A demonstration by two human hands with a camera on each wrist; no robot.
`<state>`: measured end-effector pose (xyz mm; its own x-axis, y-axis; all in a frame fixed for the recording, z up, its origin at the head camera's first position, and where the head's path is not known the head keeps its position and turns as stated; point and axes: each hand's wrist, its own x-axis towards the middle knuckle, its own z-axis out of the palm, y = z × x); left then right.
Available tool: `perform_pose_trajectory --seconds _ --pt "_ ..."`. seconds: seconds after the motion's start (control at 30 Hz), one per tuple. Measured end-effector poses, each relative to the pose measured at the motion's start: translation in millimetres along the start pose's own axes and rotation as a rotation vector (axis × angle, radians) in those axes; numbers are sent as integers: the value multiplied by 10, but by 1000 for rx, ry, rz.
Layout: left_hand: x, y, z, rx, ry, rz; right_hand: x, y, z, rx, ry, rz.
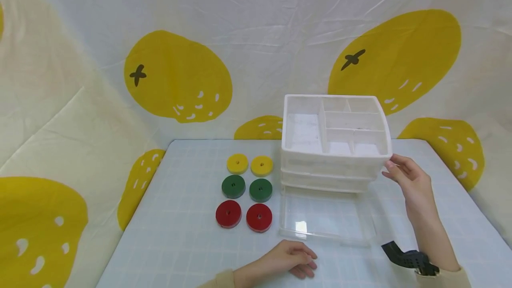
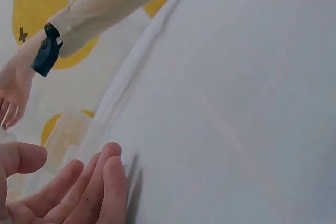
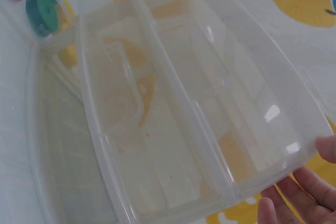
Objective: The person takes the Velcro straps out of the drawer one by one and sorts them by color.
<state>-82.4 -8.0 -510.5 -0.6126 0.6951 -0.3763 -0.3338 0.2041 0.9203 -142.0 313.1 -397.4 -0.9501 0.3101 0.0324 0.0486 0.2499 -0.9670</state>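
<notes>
A white plastic drawer organizer (image 1: 336, 161) stands at the back right of the table, its top split into compartments. Its clear bottom drawer (image 1: 326, 217) is pulled out toward the front, with no object in it. My right hand (image 1: 412, 183) is at the organizer's front right corner, thumb and fingers loosely bent against the edge; in the right wrist view the fingers (image 3: 302, 192) lie beside the translucent front. My left hand (image 1: 289, 259) rests loosely bent on the table in front of the drawer and holds nothing.
Left of the organizer lie two yellow discs (image 1: 238, 163), two green discs (image 1: 234, 186) and two red discs (image 1: 229, 214), each with a centre hole. They sit in paired rows on the pale checked tabletop (image 1: 172, 217). A fruit-print cloth (image 1: 260, 48) hangs behind.
</notes>
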Motion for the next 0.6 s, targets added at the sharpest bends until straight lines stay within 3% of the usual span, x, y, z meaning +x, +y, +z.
perform_pose_trajectory --seconds 0.17,0.3,0.43,0.6 --pt "133 11 75 -143 -63 -42 -2 7 -6 -4 1 -8" --pt "247 1 127 -293 -95 -138 -5 6 -4 6 5 -9" --pt "358 -14 200 -425 -45 -233 -5 1 -3 24 3 -1" --pt "398 14 243 -542 0 -211 -1 10 -1 21 1 -1"
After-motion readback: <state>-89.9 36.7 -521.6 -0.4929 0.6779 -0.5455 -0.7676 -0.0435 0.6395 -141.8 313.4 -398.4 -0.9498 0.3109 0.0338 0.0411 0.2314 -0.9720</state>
